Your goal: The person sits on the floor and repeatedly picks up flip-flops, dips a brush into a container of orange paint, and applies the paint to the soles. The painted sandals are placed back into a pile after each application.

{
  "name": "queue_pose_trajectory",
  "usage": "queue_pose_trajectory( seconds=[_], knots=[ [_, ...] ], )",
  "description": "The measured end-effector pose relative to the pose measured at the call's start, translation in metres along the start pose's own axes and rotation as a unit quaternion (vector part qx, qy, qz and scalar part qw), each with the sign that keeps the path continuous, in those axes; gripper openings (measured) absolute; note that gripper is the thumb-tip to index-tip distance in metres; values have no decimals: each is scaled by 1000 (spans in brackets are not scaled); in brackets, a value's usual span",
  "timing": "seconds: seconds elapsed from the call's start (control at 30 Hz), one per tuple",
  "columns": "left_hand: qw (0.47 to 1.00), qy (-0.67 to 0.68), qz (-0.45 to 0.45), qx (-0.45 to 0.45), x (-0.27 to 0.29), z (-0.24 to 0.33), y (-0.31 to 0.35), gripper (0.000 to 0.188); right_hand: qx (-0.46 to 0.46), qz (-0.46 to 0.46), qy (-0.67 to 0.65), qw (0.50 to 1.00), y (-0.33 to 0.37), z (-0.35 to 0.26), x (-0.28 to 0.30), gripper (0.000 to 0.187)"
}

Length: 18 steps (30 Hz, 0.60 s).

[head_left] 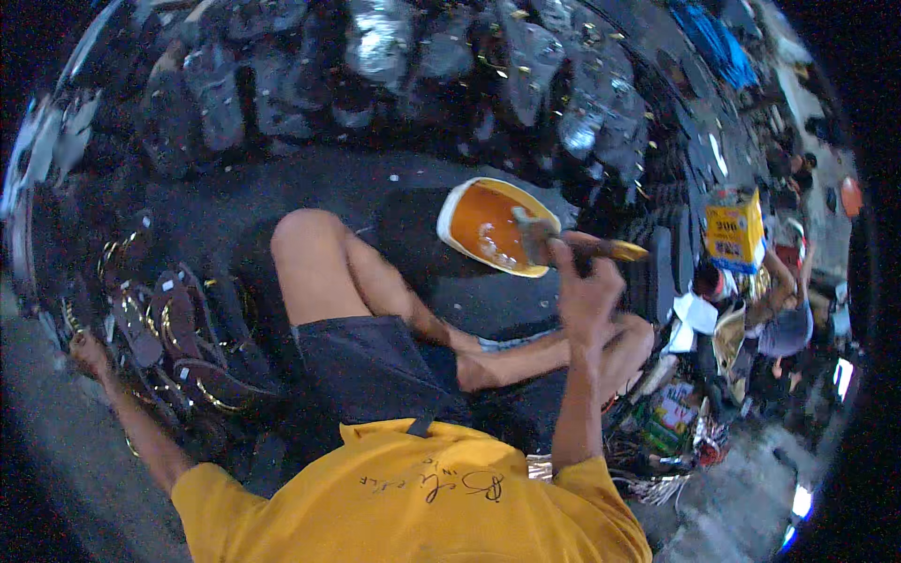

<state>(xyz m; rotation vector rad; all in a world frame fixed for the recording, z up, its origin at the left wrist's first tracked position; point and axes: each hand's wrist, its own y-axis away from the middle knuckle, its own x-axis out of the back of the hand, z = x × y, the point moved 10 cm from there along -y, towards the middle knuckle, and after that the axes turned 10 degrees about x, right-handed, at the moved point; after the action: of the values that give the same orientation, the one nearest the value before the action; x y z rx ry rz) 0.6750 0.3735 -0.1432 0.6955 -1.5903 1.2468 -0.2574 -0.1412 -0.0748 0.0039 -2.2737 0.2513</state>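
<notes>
My right hand (589,286) is closed around the handle of a flat paintbrush (610,248). Its bristle end points left, over the right rim of a white-and-yellow tub (454,208) that looks cut open. Amber liquid, glue-like, lies in the tub with pale, lumpy streaks. Far out to the left, my left hand (90,354) is at the outer edge of a group of dark sandals (178,319) with gold trim. It is nearest a gold-trimmed strap (70,316); its fingers are small and dark, so their grip cannot be made out.
Rows of dark footwear soles (352,84), some shiny, line the far side. Stacked dark soles (662,258) stand right of the tub. Farther right are a yellow box (735,230), a person (784,324) and a green package (668,418). Blue sheeting (713,42) lies at upper right.
</notes>
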Motion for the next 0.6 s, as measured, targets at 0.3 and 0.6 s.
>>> queue_pose_trajectory(
  seconds=[0.3,0.6],
  knots=[
    [949,261,-167,-63,205,309,173,16,87,49,38,994,13,33,-18,22],
    [822,176,-304,-448,234,477,423,47,-73,8,-67,995,37,115,2,31]
  ],
)
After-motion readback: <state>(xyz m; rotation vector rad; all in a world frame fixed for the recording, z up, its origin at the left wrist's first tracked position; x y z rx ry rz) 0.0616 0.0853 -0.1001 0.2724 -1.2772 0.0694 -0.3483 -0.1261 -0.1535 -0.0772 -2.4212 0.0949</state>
